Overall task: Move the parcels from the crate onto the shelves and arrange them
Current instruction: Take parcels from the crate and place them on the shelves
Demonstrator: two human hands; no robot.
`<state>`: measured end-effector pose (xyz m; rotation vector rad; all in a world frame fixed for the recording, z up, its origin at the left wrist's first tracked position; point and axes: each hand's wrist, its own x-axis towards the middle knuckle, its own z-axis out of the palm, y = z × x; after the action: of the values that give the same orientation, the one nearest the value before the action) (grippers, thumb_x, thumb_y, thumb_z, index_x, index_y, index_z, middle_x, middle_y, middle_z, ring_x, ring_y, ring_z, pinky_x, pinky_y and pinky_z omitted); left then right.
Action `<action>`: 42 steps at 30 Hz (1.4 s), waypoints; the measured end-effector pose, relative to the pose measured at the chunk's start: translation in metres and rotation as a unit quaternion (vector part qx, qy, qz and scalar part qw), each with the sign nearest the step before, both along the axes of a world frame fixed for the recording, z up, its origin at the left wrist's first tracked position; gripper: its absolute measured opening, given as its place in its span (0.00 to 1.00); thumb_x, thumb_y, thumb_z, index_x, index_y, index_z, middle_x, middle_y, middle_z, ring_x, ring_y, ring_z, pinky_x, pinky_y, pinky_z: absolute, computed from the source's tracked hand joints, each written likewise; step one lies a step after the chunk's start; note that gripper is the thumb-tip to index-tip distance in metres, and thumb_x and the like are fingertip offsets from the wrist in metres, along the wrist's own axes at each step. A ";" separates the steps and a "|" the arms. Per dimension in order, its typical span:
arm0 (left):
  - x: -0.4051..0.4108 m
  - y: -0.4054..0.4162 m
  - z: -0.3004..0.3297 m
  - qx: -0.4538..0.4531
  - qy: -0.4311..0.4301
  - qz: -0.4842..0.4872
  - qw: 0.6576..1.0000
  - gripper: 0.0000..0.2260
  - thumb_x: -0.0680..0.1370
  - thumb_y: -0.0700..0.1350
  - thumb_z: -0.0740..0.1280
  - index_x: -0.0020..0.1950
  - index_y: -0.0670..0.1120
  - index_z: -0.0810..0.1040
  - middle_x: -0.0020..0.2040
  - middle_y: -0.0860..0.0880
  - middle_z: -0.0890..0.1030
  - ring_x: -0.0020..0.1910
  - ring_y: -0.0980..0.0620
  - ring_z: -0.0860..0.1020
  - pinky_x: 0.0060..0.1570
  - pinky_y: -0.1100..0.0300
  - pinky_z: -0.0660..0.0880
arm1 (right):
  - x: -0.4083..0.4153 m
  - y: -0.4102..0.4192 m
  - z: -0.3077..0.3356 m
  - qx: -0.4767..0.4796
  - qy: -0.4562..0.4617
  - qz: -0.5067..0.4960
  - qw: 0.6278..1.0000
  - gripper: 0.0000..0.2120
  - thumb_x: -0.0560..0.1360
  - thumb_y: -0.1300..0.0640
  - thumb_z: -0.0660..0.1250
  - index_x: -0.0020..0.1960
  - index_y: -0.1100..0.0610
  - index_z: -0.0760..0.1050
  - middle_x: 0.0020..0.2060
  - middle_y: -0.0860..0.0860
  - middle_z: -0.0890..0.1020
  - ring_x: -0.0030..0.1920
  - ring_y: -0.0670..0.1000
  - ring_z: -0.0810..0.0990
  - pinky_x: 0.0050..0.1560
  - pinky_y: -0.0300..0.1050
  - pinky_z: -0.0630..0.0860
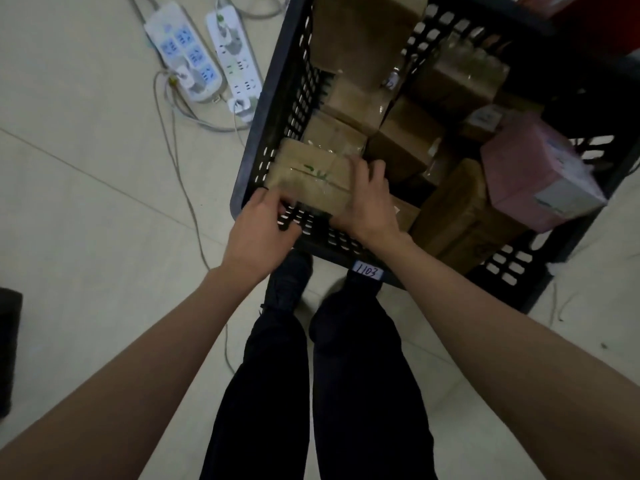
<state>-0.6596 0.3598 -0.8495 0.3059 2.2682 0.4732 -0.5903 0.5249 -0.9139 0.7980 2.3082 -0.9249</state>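
A black slatted crate (277, 109) stands on the floor in front of me, filled with several brown cardboard parcels and one pink box (533, 178). At its near left corner lies a taped brown parcel (311, 178) with green writing. My right hand (367, 206) grips that parcel's right end, fingers curled over its top. My left hand (259, 226) curls round the parcel's near left corner at the crate's rim. A tall brown parcel (360, 32) stands at the crate's far left. No shelves are in view.
Two white power strips (204, 53) with trailing cables lie on the tiled floor left of the crate. My dark-trousered legs and shoes (287, 282) stand against the crate's near wall, beside a label reading 1103 (367, 271). A dark object (8, 348) sits at the left edge.
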 end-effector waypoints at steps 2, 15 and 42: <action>-0.007 0.005 0.003 -0.009 -0.020 0.038 0.999 0.20 0.72 0.41 0.71 0.63 0.48 0.71 0.54 0.50 0.73 0.48 0.53 0.72 0.46 0.58 0.68 | 0.009 0.007 0.021 -0.031 0.051 -0.020 0.998 0.52 0.62 0.50 0.81 0.77 0.53 0.56 0.66 0.55 0.61 0.64 0.56 0.68 0.62 0.50 0.72; -0.019 0.048 0.044 0.111 -0.215 0.152 0.958 0.21 0.75 0.52 0.71 0.66 0.55 0.71 0.58 0.57 0.78 0.56 0.59 0.77 0.61 0.55 0.74 | 0.078 0.070 0.110 -0.258 0.055 -0.401 0.877 0.28 0.68 0.40 0.74 0.66 0.42 0.72 0.62 0.47 0.78 0.59 0.51 0.80 0.59 0.55 0.80; 0.084 0.140 0.438 0.228 -0.304 0.117 0.918 0.34 0.70 0.43 0.78 0.68 0.52 0.60 0.63 0.46 0.75 0.59 0.45 0.80 0.51 0.47 0.81 | 0.166 0.050 0.493 -0.361 0.250 -0.649 0.621 0.29 0.79 0.51 0.69 0.75 0.50 0.59 0.62 0.50 0.81 0.59 0.53 0.83 0.56 0.53 0.81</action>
<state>-0.5756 0.4994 -0.4118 0.0897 1.5698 1.0679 -0.4239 0.5752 -0.4207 1.9626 0.9892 -2.6912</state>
